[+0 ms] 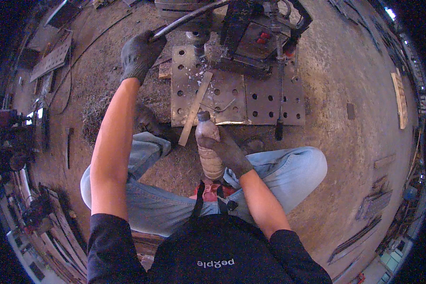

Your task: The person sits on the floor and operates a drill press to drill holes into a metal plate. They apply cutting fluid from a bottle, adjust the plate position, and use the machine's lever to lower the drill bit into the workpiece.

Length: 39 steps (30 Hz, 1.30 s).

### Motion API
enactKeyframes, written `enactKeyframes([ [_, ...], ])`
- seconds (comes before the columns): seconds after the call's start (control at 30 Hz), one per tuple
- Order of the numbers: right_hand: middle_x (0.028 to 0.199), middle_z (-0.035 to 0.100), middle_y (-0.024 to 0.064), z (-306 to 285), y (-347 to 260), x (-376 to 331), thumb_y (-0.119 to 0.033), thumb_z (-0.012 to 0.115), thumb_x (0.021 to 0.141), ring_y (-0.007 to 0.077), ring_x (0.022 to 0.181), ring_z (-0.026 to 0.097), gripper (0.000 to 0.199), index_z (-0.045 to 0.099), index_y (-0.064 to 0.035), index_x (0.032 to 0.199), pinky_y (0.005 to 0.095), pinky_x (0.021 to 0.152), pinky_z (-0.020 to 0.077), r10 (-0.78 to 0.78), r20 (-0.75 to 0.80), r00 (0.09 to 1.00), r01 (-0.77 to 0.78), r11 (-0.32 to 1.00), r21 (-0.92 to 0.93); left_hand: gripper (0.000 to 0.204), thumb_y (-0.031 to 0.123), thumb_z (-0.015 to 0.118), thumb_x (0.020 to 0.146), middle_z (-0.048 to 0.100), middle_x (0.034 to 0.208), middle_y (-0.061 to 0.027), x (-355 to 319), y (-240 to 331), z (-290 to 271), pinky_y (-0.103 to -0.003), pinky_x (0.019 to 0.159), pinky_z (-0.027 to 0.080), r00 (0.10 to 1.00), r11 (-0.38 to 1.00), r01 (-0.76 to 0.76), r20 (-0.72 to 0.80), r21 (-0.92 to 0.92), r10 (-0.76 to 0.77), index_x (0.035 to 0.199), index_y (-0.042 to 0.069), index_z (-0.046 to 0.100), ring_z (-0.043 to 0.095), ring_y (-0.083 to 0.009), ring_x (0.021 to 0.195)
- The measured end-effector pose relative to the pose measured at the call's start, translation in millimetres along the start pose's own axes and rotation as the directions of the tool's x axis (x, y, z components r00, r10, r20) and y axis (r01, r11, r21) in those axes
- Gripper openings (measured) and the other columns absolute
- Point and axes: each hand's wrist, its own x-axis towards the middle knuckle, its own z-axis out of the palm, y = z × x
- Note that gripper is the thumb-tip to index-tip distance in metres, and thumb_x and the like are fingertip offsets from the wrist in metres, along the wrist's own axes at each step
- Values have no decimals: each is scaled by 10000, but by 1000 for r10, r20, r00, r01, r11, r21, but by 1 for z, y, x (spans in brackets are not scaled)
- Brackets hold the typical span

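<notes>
Two gloved hands are busy around the holed steel plate. Nearest, in front of the plate's near edge and between the bent knees (307,163), the right hand (229,154) holds a cloudy plastic bottle (210,163), its fingers wrapped around the middle and its dark cap pointing at the plate (232,102). The soft wall could buckle under a hard squeeze and spurt liquid; a slack grip could let the bottle slip toward the lap.

Left of the bottle, a flat metal strip (194,113) lies slantwise over the plate, its near end jutting past the edge. A knock from a leg or the bottle could swing it, as nothing visible clamps it. On the plate, a thin bent wire (217,108) might catch a glove.

Farther back, pale bits (194,73) litter the plate beneath the drill head (197,38); if that is spinning, which I cannot tell, scraps could be flung or cloth snagged. Beyond the plate's far left corner, the left hand (142,57) is closed around the end of a long lever (189,18), its fingertips hidden; an oily glove could slide off under load.
</notes>
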Motion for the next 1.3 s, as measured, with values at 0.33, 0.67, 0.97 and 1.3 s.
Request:
enactKeyframes([
  [0.33,1195,668,71,2,1,-3,-342,819,862,179,1087,627,597,593,-30,1318,349,991,496,21,-48,999,-23,999,-29,467,598,660,864,756,994,-165,1,0,3,-481,808,563,1000,1000,-2,8,9,1,1154,245,761,720,-396,951],
  [0.67,1220,666,88,0,-5,-4,-378,806,861,195,1109,624,624,589,-34,1335,358,1007,486,27,-11,1000,-27,997,-78,481,595,662,862,759,1012,-162,1,-1,6,-486,830,565,1000,1000,18,2,0,-18,1173,242,759,720,-400,961],
  [0.97,1212,674,87,-3,7,0,-377,822,856,195,1102,635,617,603,-39,1324,361,986,506,75,-38,996,-77,997,-32,411,556,664,870,756,930,-151,-7,3,29,-480,794,556,998,992,13,64,-129,-5,1021,190,773,724,-378,886],
  [1.3,1253,653,113,3,-11,-9,-462,787,870,214,1146,622,706,571,-3,1361,364,1014,486,20,-125,992,-26,998,-51,396,525,660,876,739,894,-165,-14,4,21,-477,768,547,999,989,-28,17,-146,30,1000,164,763,707,-398,872],
])
